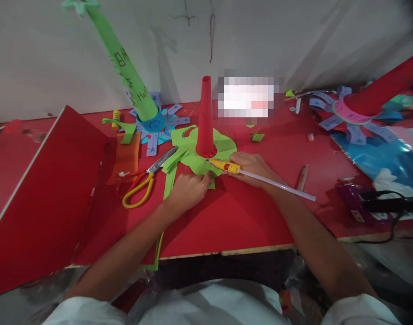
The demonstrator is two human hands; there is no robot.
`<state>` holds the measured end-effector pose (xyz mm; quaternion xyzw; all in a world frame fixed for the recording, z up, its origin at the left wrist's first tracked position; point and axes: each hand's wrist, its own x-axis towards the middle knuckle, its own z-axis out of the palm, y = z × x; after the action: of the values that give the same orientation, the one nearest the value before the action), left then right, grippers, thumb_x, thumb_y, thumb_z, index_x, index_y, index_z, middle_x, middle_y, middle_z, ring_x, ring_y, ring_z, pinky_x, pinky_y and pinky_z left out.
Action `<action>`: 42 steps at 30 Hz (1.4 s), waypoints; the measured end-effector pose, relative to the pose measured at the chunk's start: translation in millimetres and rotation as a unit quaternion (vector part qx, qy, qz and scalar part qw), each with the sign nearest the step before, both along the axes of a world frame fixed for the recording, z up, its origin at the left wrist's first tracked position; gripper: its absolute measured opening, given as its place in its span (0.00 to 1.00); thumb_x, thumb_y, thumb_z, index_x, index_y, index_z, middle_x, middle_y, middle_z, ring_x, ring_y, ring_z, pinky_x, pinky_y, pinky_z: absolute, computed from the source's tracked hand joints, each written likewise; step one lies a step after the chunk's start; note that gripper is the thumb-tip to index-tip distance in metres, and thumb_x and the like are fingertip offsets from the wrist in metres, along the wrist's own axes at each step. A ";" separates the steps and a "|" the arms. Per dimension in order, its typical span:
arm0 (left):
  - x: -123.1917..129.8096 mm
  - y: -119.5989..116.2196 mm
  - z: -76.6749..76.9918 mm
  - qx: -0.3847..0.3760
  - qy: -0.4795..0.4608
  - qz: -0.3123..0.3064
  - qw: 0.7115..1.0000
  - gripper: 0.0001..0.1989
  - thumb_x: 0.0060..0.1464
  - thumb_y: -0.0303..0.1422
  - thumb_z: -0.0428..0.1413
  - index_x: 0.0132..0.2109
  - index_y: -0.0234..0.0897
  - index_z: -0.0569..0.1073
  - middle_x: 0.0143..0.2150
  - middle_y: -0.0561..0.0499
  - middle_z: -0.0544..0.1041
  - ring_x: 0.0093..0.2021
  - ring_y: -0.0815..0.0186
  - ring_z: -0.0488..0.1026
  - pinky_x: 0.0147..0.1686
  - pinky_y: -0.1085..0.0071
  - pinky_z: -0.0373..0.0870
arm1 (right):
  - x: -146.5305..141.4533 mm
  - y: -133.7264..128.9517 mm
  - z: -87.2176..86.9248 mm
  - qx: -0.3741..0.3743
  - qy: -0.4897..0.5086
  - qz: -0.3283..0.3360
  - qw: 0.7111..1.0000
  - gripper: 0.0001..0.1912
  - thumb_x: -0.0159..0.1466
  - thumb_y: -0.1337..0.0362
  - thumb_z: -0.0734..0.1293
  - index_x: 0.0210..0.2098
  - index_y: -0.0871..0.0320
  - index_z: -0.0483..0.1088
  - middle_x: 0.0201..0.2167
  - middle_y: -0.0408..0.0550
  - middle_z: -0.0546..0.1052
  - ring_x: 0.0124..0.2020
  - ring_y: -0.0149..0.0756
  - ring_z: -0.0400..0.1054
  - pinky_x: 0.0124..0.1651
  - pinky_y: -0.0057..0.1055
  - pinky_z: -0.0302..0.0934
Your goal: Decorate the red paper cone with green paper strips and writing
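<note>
A narrow red paper cone [206, 119] stands upright on a green petal-shaped paper base [225, 143]. My right hand [250, 166] is wrapped round a yellow glue gun [225, 166], its nozzle pointing left at the front of the base, below the cone's foot. A long translucent glue stick [277, 185] sticks out of the gun's back toward the lower right. My left hand [190, 192] is closed at the front edge of the green base, fingertips pinching near that edge. Green paper strips [170, 178] lie beside my left hand.
Yellow-handled scissors [151, 174] lie left of my left hand. A folded red board [53, 194] rises at the left. Behind stands a green paper tube [125, 67] with a blue base. A red tube [385, 90], blue sheet [372, 158] and purple device [353, 203] are at the right.
</note>
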<state>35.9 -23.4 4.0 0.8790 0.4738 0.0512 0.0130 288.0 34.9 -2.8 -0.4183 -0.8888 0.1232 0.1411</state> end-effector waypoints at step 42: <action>1.3 -2.7 4.9 -0.025 0.060 0.017 0.998 0.24 0.72 0.42 0.46 0.65 0.34 0.72 0.31 0.40 0.82 0.30 0.54 0.81 0.28 0.67 0.67 | -0.2 -2.5 -1.9 0.007 0.005 0.012 1.000 0.20 0.74 0.45 0.60 0.36 0.54 0.65 0.34 0.46 0.74 0.34 0.36 0.66 0.31 0.33 0.43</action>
<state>37.2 -26.1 8.9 0.8717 0.4898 -0.0135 0.0053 287.9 32.5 -4.7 -0.4061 -0.8938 0.1211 0.1469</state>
